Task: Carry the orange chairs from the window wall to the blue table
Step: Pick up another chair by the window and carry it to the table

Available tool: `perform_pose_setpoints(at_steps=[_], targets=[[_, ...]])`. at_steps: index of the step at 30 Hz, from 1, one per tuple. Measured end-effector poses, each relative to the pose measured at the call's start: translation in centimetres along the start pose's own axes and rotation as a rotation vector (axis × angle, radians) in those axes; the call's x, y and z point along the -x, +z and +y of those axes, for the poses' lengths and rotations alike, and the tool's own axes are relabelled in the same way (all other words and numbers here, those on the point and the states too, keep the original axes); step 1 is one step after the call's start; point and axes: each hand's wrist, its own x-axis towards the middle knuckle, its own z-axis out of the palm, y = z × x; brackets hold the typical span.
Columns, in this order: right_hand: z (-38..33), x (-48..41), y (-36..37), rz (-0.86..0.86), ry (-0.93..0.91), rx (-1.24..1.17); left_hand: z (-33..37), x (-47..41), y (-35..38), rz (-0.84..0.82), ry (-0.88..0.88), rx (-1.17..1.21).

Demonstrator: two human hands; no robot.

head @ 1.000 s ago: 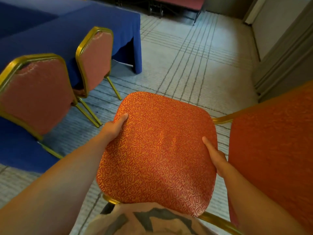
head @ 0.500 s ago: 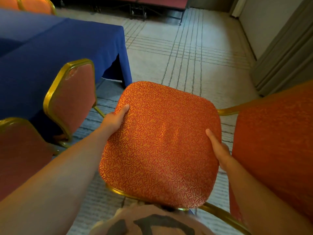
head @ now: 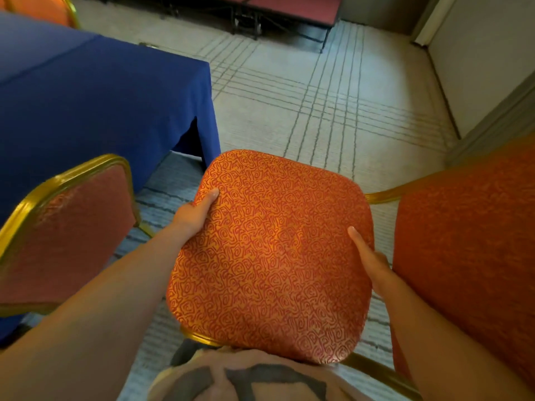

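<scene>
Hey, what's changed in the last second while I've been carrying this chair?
The view has advanced along the blue table: its corner sits lower in frame, and one parked chair shows at near left where two did. The left hand and right hand still grip the carried chair by its seat edges, unchanged.

Soft, even daylight, brightest on the far carpet (head: 333,91); wide-angle bending at the edges, slight blur throughout, shadow under the blue table (head: 86,91).

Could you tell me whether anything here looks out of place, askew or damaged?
Nothing stands out. The left hand and right hand grip the seat of the orange chair by its sides, and another chair stands upright at the blue table.
</scene>
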Motion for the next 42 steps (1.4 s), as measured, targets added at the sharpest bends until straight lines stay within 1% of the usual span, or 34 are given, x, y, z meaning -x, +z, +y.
perform_pose_setpoints(at_steps=[6, 12, 15, 18, 22, 25, 28, 32, 36, 42], targets=[[-5.5, -7.2, 6.3, -0.062, 0.072, 0.038, 3.3, -9.5, -1.9, 0.037, -0.09, -0.007], [-11.8, -14.4, 14.0, -0.053, 0.113, 0.028, 7.3, -21.0, -4.7, 0.021, -0.095, -0.036], [-16.2, -16.6, 18.5, -0.064, 0.097, 0.001, 10.5, -26.8, -7.1, 0.046, -0.085, -0.073], [-19.2, -19.7, 22.0, -0.037, 0.086, -0.015, 13.1, -31.8, -8.4, 0.058, -0.054, -0.095], [-20.8, -23.7, 25.4, -0.023, 0.172, -0.028, 14.4, -37.9, -8.4, 0.04, -0.071, -0.116], [-20.3, -26.8, 27.7, 0.005, 0.215, -0.004, 13.5, -42.3, -7.1, 0.02, -0.125, -0.132], [-18.9, -30.3, 29.6, 0.062, 0.215, 0.039, 11.9, -46.5, -4.9, 0.025, -0.143, -0.151], [-16.6, -34.8, 31.9, 0.071, 0.236, 0.045, 9.2, -51.5, -2.1, 0.003, -0.163, -0.152], [-13.0, -39.7, 34.3, 0.081, 0.271, 0.066, 4.7, -56.7, 1.4, 0.013, -0.185, -0.135], [-7.3, -45.4, 37.1, 0.118, 0.305, 0.166, -1.6, -62.3, 5.9, 0.032, -0.223, -0.163]])
